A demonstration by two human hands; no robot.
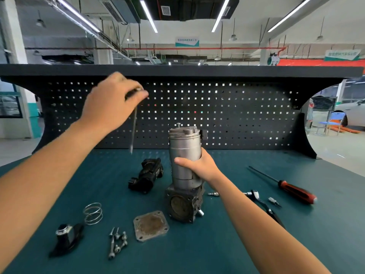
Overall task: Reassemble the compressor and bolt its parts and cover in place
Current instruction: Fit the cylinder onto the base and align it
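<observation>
Silver cylindrical metal compressor point(184, 151) upright, long axis vertical; right hand point(199, 167) fingers wrapped round barrel. Left hand point(112, 99) pinches long thin metal rod point(134, 131), tip down.

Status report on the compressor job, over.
Left hand raised, gripping long thin tool. Right hand holds compressor upright. Cover plate off, lying on bench. Nothing blocking.

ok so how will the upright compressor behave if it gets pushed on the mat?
Probably heavy for its size: the compressor looks all metal. Likely to tip rather than slide, being tall on a base block hardly wider than its cylinder; the right hand grips it mid-height. The smooth cylinder may be slippery.
</observation>
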